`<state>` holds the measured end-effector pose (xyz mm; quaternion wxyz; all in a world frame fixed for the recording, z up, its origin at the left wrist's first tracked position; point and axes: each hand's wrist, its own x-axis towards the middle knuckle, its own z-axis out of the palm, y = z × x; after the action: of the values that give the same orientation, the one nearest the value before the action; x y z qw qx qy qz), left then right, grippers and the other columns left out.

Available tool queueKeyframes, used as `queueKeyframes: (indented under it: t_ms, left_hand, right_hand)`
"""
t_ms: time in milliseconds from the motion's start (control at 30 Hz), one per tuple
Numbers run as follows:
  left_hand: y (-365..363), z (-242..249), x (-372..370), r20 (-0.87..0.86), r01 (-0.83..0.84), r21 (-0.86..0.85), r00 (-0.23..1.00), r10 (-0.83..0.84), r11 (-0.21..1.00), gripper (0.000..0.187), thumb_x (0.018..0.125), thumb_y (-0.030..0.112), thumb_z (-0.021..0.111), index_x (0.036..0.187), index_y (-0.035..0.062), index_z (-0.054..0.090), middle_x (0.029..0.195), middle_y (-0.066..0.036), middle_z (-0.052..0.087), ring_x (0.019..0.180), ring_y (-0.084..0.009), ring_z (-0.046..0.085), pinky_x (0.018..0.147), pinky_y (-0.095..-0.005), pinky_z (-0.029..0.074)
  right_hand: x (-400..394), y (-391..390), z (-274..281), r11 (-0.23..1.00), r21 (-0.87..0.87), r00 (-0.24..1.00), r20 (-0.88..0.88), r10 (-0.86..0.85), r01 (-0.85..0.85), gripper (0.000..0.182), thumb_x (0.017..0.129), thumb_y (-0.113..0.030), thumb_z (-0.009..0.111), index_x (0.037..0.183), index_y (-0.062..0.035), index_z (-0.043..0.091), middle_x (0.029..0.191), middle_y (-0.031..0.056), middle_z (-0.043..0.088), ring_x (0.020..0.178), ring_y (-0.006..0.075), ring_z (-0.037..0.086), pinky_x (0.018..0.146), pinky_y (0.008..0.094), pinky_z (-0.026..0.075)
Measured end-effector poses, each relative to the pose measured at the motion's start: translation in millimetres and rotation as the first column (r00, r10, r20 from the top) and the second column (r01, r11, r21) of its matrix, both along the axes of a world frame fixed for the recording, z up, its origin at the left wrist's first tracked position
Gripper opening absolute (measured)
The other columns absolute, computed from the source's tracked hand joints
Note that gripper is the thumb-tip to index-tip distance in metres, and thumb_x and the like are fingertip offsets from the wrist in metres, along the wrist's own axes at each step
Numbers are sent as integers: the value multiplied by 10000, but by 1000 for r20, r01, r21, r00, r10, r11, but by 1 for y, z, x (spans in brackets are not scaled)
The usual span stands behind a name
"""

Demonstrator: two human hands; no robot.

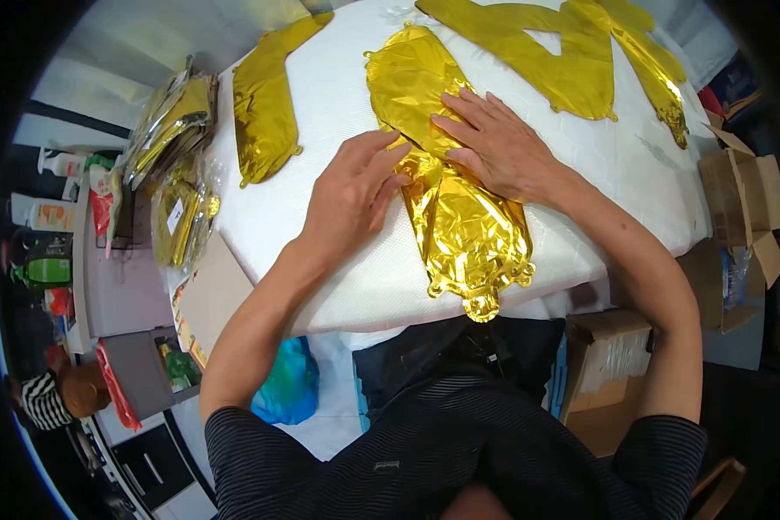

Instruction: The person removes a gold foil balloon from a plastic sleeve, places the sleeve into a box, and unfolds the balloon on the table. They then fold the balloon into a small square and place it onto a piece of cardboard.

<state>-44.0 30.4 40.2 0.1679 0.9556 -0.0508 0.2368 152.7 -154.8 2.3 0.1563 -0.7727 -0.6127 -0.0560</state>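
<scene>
A flat, uninflated gold foil balloon (472, 230) lies on the white padded table, its near end crinkled and tabbed and its far part smoother. My right hand (503, 152) rests spread and flat across the balloon's middle, pressing on it. At the left edge, by a fold in the foil, my left hand (351, 191) has its fingers bent inward with the tips on the foil. It seems to pinch that edge, though the fingers partly hide the contact.
Other flat gold foil balloons lie at the left (266, 108) and far right (537, 61) of the white table (338, 299). Plastic-wrapped gold foil packs (178, 130) are stacked by its left edge. Cardboard boxes (741, 195) stand right; a blue bag (288, 381) sits below.
</scene>
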Motion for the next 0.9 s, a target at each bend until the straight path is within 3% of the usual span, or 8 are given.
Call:
queueKeyframes:
  t_ms: [33,67,200,267,367,733,833,900]
  left_hand:
    - [0,-1,5,13,23,78,1000,-24,997,417,910,20,724,1319,75,666,1357,-167,642,1249,-366,624,1004,-419,553]
    - [2,-2,10,-85,48,154,996,-35,987,549,931,218,737,1437,69,586,1472,-185,563,1397,-381,501,1173,-443,424]
    - [5,-14,21,-140,36,240,990,-2,970,604,999,360,652,1498,47,519,1555,-198,482,1476,-398,406,1243,-468,320]
    - [10,-19,22,-280,83,260,960,-8,962,656,1039,430,558,1569,74,408,1650,-179,347,1548,-381,283,1283,-478,243]
    - [12,-25,22,-201,82,280,979,-25,956,643,1057,482,514,1524,41,485,1594,-205,431,1513,-394,349,1261,-483,273]
    - [14,-31,22,-200,75,255,979,-24,964,640,1068,486,485,1534,48,467,1618,-198,401,1526,-422,307,1272,-521,234]
    - [14,-32,23,-207,78,249,978,-25,965,643,1067,486,487,1535,46,461,1621,-194,397,1527,-419,306,1274,-516,229]
    - [15,-33,23,-220,87,233,975,-35,968,647,1066,486,489,1537,45,455,1623,-192,395,1527,-419,307,1274,-514,228]
  right_hand:
    - [0,0,1,1000,0,1000,3,1,-1,528,1077,-410,478,1520,-125,498,1637,143,385,1550,311,294,1289,474,195]
    - [0,0,1,1000,-1,1000,8,-3,3,527,1078,-409,475,1522,-126,496,1637,143,385,1549,313,295,1289,474,196]
    - [-2,-1,3,1000,-9,1000,10,-16,16,505,1074,-345,494,1531,-130,496,1639,136,382,1546,305,299,1295,459,193]
    - [-1,-1,4,1000,-12,1000,20,-9,9,505,1073,-345,497,1530,-129,496,1637,137,386,1544,307,304,1294,460,195]
    - [-1,-2,3,1000,-9,1000,22,-7,7,506,1070,-345,504,1528,-128,497,1634,139,393,1540,313,313,1292,462,198]
    - [3,0,-1,1000,8,1000,22,-3,3,510,1070,-351,512,1523,-116,497,1633,139,400,1540,315,318,1291,464,196]
    - [19,-5,2,997,55,998,-46,54,-51,442,1075,-262,518,1479,-84,541,1581,153,473,1501,330,393,1268,461,267]
    - [33,-17,13,980,191,868,-476,141,-55,374,1066,-113,503,1427,-60,586,1505,162,555,1439,353,482,1218,452,367]
